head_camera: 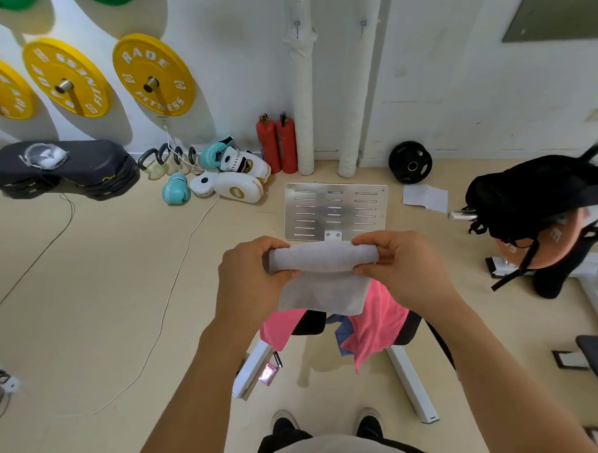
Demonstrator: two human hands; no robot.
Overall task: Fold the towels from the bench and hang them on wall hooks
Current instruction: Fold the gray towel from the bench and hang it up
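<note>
Fingers (286, 273) of the left hand (250, 276) and right hand (400, 264) curl around opposite ends of the grey towel (321, 258); its rolled fold runs left-right between them, above the surface (310, 323); wall hooks (297, 27) lie ahead, well apart.

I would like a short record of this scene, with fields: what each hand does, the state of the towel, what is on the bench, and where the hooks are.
left hand: left hand holds the left end of the grey towel
right hand: right hand holds the right end
towel state: top part rolled or folded into a thick band, the rest hanging below, held in the air
bench: pink cloth and blue cloth lie on the bench
hooks: two wall hooks ahead, both without a towel
</note>
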